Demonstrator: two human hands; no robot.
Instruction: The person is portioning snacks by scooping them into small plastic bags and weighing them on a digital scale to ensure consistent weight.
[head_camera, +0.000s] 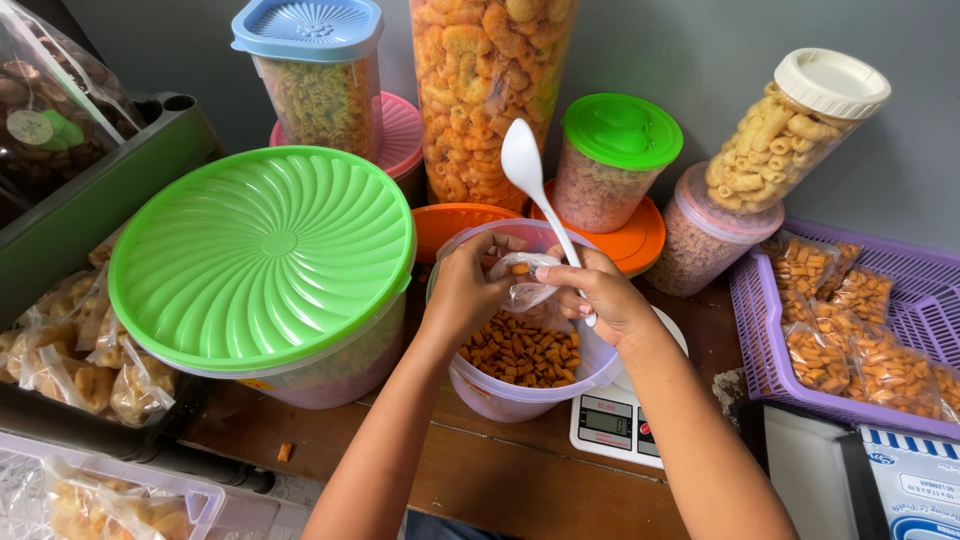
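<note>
White spoon (527, 170) sticks up from the right hand (605, 295), fingers tight around it. Left hand (462, 290) fingers pinch a small clear bag (528, 280) over the tub (500, 385) of brown snacks (522, 350).

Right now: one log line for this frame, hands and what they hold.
left hand: holds small clear plastic bag | right hand: grips white plastic spoon | both above: open tub of brown snack pieces on white scale

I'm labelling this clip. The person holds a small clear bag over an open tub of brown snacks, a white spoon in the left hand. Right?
Not quite: in the head view the white spoon is in the right hand. The left hand holds the small clear bag over the open tub of brown snacks.
</note>
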